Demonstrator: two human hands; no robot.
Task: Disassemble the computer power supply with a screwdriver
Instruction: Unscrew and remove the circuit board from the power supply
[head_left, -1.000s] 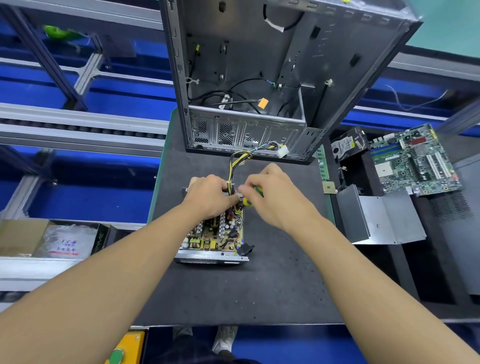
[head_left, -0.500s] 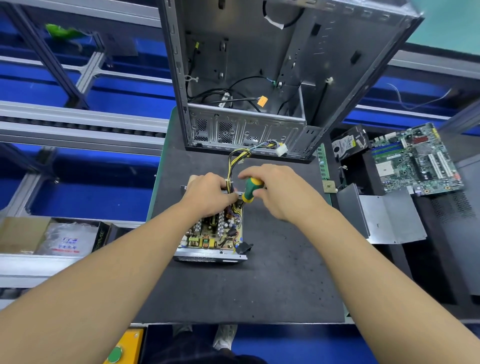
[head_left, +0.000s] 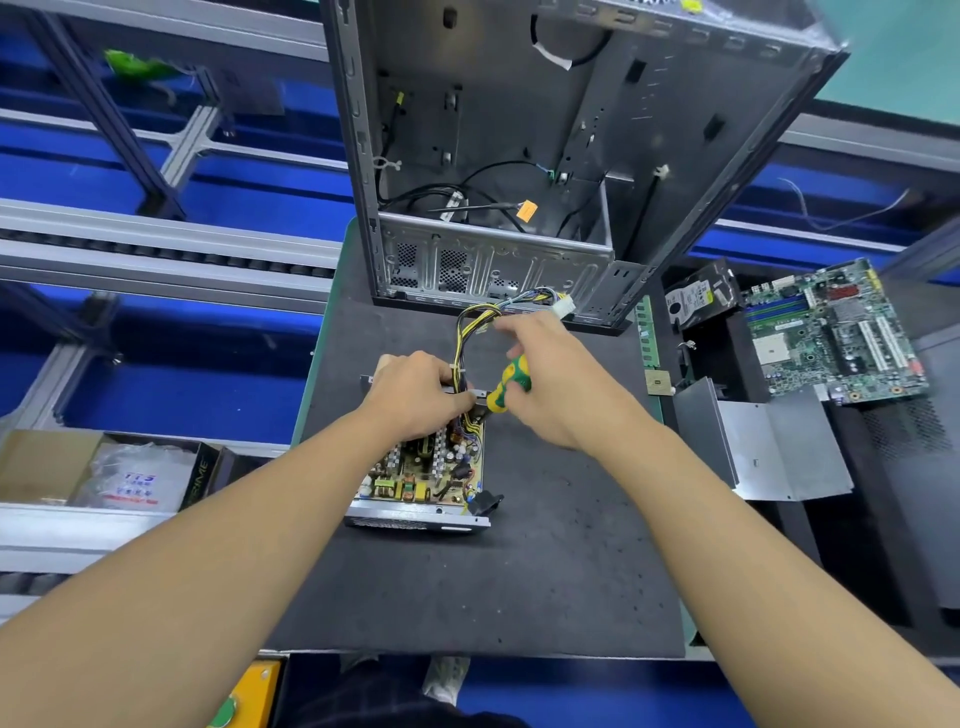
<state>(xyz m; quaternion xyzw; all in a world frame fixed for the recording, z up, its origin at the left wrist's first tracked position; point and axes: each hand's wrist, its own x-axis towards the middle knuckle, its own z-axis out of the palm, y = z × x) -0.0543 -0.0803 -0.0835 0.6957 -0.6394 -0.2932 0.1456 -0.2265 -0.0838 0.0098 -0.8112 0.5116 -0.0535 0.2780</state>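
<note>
Lying on the black mat (head_left: 519, 571), centre: power supply (head_left: 423, 478), cover off, circuit board exposed. Left hand (head_left: 415, 400): fingers curled over its far end, gripping it beside the yellow-black wire bundle (head_left: 467, 332). Right hand (head_left: 561, 384): closed round the green-yellow screwdriver (head_left: 509, 383) handle, tip down at the supply's far right corner. Computer case (head_left: 519, 156) beyond; motherboard (head_left: 831, 332) far right.
</note>
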